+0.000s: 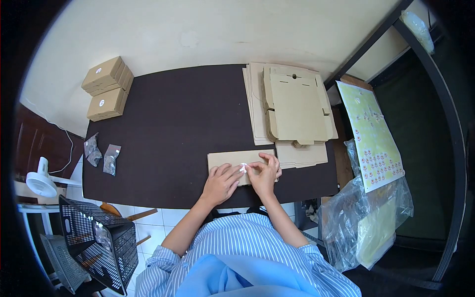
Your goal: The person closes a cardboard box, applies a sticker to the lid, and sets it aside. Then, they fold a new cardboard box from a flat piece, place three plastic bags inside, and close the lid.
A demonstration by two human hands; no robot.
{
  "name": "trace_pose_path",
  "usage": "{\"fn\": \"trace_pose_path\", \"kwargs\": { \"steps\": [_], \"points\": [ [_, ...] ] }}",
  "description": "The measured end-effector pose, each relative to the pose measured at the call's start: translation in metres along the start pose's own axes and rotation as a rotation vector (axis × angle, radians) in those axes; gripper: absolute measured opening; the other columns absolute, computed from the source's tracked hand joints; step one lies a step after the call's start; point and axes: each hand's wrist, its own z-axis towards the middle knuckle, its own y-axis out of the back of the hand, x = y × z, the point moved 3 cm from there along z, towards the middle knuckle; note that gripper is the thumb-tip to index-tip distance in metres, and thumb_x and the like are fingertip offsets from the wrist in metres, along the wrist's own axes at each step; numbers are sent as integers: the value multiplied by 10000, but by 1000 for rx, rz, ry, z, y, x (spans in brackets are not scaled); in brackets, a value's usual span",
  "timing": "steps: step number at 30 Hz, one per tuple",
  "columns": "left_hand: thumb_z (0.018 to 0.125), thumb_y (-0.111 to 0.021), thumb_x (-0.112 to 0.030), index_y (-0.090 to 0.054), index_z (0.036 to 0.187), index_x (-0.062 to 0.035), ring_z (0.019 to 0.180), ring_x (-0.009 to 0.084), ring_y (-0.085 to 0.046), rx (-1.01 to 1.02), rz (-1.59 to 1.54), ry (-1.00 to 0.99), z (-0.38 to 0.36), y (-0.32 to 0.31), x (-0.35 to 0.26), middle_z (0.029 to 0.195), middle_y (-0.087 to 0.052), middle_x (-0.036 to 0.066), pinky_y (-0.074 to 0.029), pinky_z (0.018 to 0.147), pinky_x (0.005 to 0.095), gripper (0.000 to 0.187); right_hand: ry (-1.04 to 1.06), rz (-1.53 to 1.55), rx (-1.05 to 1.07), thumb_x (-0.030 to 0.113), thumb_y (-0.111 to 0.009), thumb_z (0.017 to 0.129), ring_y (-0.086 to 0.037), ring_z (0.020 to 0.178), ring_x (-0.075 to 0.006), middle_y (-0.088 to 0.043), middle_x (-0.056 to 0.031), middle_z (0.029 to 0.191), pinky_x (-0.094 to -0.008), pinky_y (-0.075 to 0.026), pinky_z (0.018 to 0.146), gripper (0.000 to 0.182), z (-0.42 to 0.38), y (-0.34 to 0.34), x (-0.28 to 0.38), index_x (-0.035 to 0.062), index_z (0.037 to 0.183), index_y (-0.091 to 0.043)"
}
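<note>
A flat cardboard box [227, 157] lies at the front edge of the dark table, right in front of me. On its upper face is a small white round sticker [243, 167]. My left hand [221, 184] rests flat on the left part of the box, its fingertips stretched out to the sticker's edge. From the other side, my right hand [263, 177] pinches the sticker's right edge between thumb and forefinger, with the other fingers curled over the box's right end.
Flattened cardboard boxes [299, 106] are stacked at the back right. Several closed boxes with stickers [106, 86] stand at the back left, near two small plastic packets [112, 159]. A sheet of stickers [371, 138] hangs at the right; a black basket [101, 242] stands lower left.
</note>
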Motion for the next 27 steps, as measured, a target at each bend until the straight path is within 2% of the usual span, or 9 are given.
{"fn": "trace_pose_path", "kwargs": {
  "steps": [3,5,6,8,13,15,21,24,27],
  "points": [
    [796,-587,-203,-592,1145,-140,1134,239,-445,24,20,-14,1,-1,-1,1266,-516,-10,-333,932,398,355,-1,-27,-8,217,-751,653,-356,1187,-280,-520,-51,1130,-466,-194,964,186,1,-1,-1,116,792,-680],
    [800,-587,-215,-585,1154,-144,1142,244,-438,35,-1,-1,1,0,-2,1275,-509,-7,-328,938,399,361,-46,61,-65,222,-774,615,-343,1195,-288,-481,-67,1146,-466,-210,964,374,4,0,-2,106,921,-592],
    [800,-587,-215,-585,1154,-144,1142,244,-438,34,0,0,1,0,-3,1275,-509,-7,-328,938,399,361,-45,62,-64,222,-774,615,-343,1195,-288,-481,-67,1146,-466,-210,964,374,5,0,0,106,921,-592],
    [807,-596,-264,-568,1178,-150,1153,231,-424,56,61,7,0,-2,-4,1298,-481,-6,-310,943,388,389,-103,-58,-111,228,-789,588,-319,1210,-297,-433,-90,1186,-477,-224,966,510,9,3,2,109,994,-503],
    [795,-621,-306,-571,1168,-141,1143,251,-426,25,54,33,-2,2,-7,1229,-486,75,-312,941,396,411,-131,-88,-76,288,-805,579,-286,1233,-318,-376,-131,1249,-490,-218,984,564,11,1,2,108,1026,-512],
    [790,-630,-318,-575,1154,-130,1138,258,-428,18,23,31,-3,2,-5,1200,-485,99,-314,940,399,413,-38,-105,-14,318,-813,569,-269,1247,-330,-350,-151,1288,-492,-211,1003,647,11,0,1,100,1096,-506],
    [772,-660,-306,-497,1168,-21,1133,283,-420,-7,-101,66,-2,3,0,1173,-468,134,-314,953,414,514,1,12,114,310,-817,559,-268,1250,-340,-338,-137,1321,-457,-226,1032,761,13,8,-15,95,1204,-474],
    [754,-679,-278,-436,1206,0,1141,321,-411,8,-90,70,0,7,-3,1191,-448,158,-307,973,430,583,-62,1,108,297,-804,571,-279,1248,-333,-347,-116,1319,-451,-233,1029,741,16,5,-16,99,1205,-475],
    [757,-675,-236,-408,1222,13,1146,341,-401,-4,-209,74,-1,6,2,1207,-426,179,-293,990,435,591,-155,-94,0,320,-783,586,-309,1237,-308,-376,-107,1297,-445,-240,1023,694,16,-3,0,100,1183,-507]
  ]
}}
